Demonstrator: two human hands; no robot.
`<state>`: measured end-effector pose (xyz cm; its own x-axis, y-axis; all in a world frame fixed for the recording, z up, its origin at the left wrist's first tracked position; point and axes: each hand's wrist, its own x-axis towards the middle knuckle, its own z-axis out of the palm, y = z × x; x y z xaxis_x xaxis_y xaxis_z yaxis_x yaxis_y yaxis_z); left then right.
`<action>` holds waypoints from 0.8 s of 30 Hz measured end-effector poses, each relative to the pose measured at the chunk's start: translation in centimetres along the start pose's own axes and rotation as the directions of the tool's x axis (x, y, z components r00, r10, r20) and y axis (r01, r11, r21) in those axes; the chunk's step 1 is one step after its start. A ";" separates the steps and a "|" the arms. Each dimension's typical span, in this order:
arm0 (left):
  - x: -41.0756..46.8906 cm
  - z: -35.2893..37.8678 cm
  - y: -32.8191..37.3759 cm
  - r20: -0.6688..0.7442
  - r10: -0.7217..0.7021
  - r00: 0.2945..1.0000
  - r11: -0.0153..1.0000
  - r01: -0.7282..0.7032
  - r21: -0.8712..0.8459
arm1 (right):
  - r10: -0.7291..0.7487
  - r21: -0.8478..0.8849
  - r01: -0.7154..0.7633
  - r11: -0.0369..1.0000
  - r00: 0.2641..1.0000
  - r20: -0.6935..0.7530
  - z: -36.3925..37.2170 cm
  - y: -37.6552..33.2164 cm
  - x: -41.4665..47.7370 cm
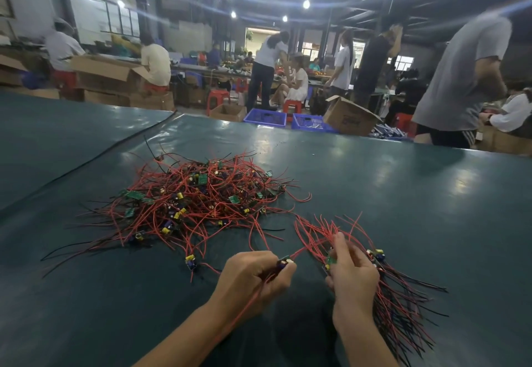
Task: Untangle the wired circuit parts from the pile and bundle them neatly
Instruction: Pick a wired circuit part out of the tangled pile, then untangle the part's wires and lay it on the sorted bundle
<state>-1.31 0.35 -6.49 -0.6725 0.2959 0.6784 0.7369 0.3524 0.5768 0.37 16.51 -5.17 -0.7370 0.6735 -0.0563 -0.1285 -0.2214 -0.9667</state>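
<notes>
A tangled pile (195,202) of small green circuit boards with red and black wires lies on the dark green table (403,194), ahead and left of my hands. My left hand (253,277) pinches a single circuit part (285,263), its red wire trailing down past my wrist. My right hand (352,274) grips a bundle of sorted parts (397,294), boards gathered at my fingers, wires fanning up and down to the right. One loose part (191,261) lies left of my left hand.
The table's far edge runs behind the pile. Beyond it stand blue crates (266,117), cardboard boxes (349,117), red stools and several people. A person in a grey shirt (460,79) stands close to the table's far right edge.
</notes>
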 end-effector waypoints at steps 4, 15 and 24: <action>0.1 -0.3 -0.6 -0.054 0.146 0.988 0.973 -0.134 0.189 | -0.069 -0.106 0.101 0.989 0.959 0.274 0.8 -0.1 -1.8; 0.0 -1.4 -1.0 0.191 0.059 0.980 0.924 -0.126 0.361 | -0.224 -0.294 0.345 0.891 0.899 0.375 1.1 0.4 -2.9; 1.5 -5.7 -4.6 -0.196 -0.219 0.956 0.718 0.294 0.631 | -0.440 -0.765 0.526 0.371 0.825 0.353 -0.6 0.3 -1.8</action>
<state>-5.33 -5.95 -5.57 -0.7905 0.0316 0.6117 0.2882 0.9005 0.3258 2.04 15.66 -5.51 -0.7863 0.4041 0.4673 0.0727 0.8116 -0.5797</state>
